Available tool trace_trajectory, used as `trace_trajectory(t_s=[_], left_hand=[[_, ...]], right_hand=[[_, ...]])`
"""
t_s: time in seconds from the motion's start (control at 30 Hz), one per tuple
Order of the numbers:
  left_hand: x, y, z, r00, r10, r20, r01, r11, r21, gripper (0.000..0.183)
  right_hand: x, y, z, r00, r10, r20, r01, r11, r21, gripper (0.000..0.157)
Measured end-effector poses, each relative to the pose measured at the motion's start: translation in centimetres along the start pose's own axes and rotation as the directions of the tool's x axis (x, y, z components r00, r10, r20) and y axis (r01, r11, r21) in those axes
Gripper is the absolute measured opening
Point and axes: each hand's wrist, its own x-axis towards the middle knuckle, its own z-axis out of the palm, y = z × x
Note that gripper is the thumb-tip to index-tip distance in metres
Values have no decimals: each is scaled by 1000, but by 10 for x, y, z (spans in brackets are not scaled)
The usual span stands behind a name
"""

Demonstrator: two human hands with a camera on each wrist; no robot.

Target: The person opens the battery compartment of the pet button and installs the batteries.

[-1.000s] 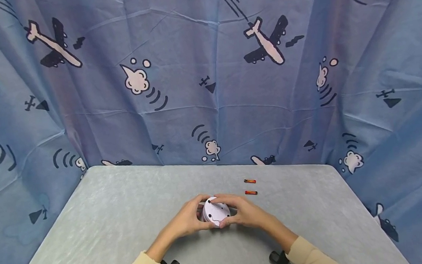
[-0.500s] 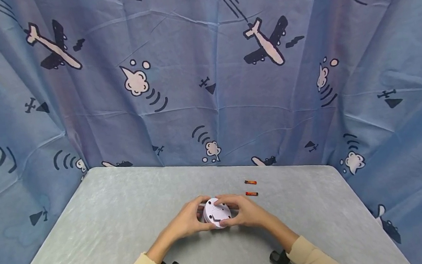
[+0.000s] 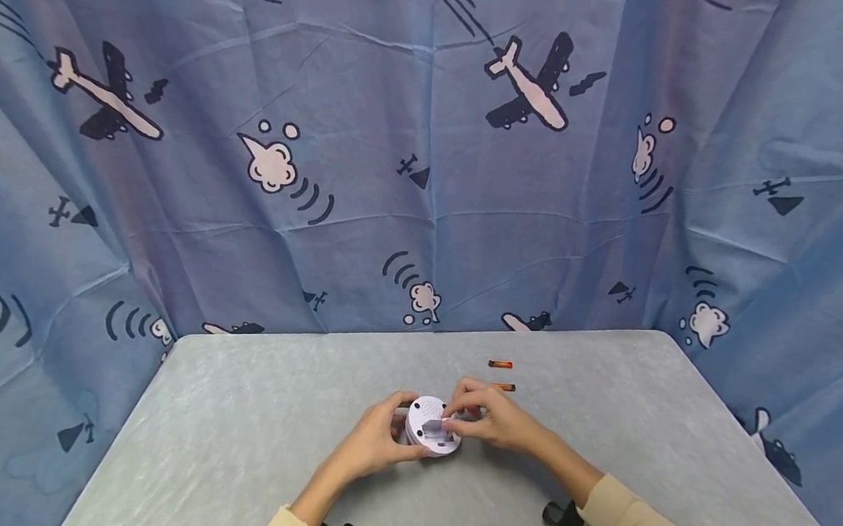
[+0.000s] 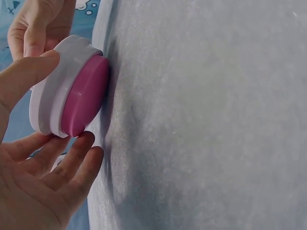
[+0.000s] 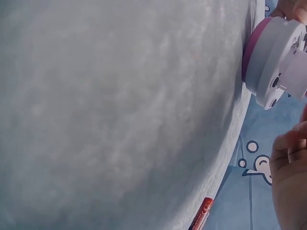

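A round white device with a pink dome (image 4: pixel 88 98) lies dome-down on the table, its white back (image 3: pixel 423 409) facing up with small dark feet and a cluster of tiny holes. My left hand (image 3: pixel 377 438) grips its rim from the left, thumb at the near side and fingers around the far side. Thumb and index finger of my right hand (image 3: pixel 499 419) pinch a small white battery cover (image 5: pixel 295 72), which stands tilted up over an opening in the back. What is inside that opening is too small to make out.
Two red-and-black batteries lie beyond my right hand, a farther battery (image 3: pixel 501 364) and a nearer battery (image 3: pixel 508 387) partly behind the fingers. The pale table (image 3: pixel 254 411) ends at a blue curtain (image 3: pixel 354 177) printed with planes.
My right hand has left the device's rim and now pinches the battery cover, lifted from the back. My left hand keeps its grip, and the batteries have not moved.
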Motion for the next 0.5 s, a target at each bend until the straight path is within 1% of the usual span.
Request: trace_trajectory(t_s=[0.07,0.13,0.37,0.5], left_hand=[[-1,0,0,1000,-2,1,2,1000,-15,73],[-1,-1,0,1000,0,1,0,1000,-25,73],[-1,-1,1,1000,6,-1,-6,999,-42,72],[-2,-1,1,1000,-1,-3,1,999,-35,73]], right_hand=[[1,0,1,999,-26,-28,26,1000,2,8],[1,0,2,998,-36,-43,37,999,11,9],[-1,1,-3,998,-12,-58,14,999,29,9],[-2,5,-7,998,-2,-63,5,999,51,10]])
